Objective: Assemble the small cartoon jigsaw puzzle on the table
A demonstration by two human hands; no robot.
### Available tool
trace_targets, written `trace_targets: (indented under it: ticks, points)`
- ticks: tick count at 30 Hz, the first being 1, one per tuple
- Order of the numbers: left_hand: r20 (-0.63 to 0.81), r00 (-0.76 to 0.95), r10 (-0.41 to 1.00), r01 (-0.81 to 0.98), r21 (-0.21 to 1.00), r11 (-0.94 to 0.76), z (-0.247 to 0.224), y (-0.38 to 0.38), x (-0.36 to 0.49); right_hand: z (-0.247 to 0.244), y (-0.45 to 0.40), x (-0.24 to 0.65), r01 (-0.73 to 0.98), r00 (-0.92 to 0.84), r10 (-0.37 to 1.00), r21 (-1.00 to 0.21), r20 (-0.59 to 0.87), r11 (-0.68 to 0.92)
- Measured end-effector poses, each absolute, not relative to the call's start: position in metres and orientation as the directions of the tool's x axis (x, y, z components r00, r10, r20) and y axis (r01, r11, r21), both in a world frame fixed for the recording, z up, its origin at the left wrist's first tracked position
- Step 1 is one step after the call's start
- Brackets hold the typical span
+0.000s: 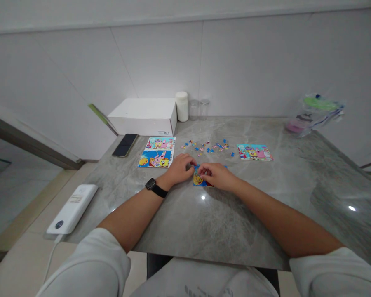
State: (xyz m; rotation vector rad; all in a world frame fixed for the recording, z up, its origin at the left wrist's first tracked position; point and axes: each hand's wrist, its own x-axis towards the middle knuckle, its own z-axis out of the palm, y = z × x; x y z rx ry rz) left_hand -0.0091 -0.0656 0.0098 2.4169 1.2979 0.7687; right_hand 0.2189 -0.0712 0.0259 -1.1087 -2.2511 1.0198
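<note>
A small jigsaw puzzle, blue with a yellow figure, lies on the table in front of me, partly covered by my right hand. My left hand rests at its left edge, fingers bent and apart from the thumb, with nothing visible in them. Over the puzzle, my right hand has its fingertips drawn together; whatever they may hold is too small to make out. Loose puzzle pieces are scattered just beyond both hands. A printed picture sheet lies to the left, and a cartoon picture card to the right.
At the back stand a white box, a white bottle and two clear jars. A phone and a white power bank with a cable lie left. A bagged cup stands back right.
</note>
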Motion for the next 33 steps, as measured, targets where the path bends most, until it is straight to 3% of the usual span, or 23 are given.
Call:
trace_targets:
  ticks: [9, 27, 33]
  points:
    - [0.323, 0.501, 0.803, 0.68, 0.427, -0.596, 0.003, -0.063, -0.008, 0.027, -0.074, 0.215, 0.589, -0.605, 0.797, -0.674, -0.001, 0.446]
    - [0.314, 0.499, 0.808, 0.678, 0.439, -0.589, 0.006, -0.067, -0.011, 0.022, -0.07, 0.219, 0.626, -0.573, 0.808, -0.564, 0.135, 0.538]
    - [0.3, 0.545, 0.783, 0.648, 0.442, -0.621, 0.009, -0.069, -0.011, 0.021, -0.066, 0.225, 0.659, -0.574, 0.81, -0.521, 0.118, 0.543]
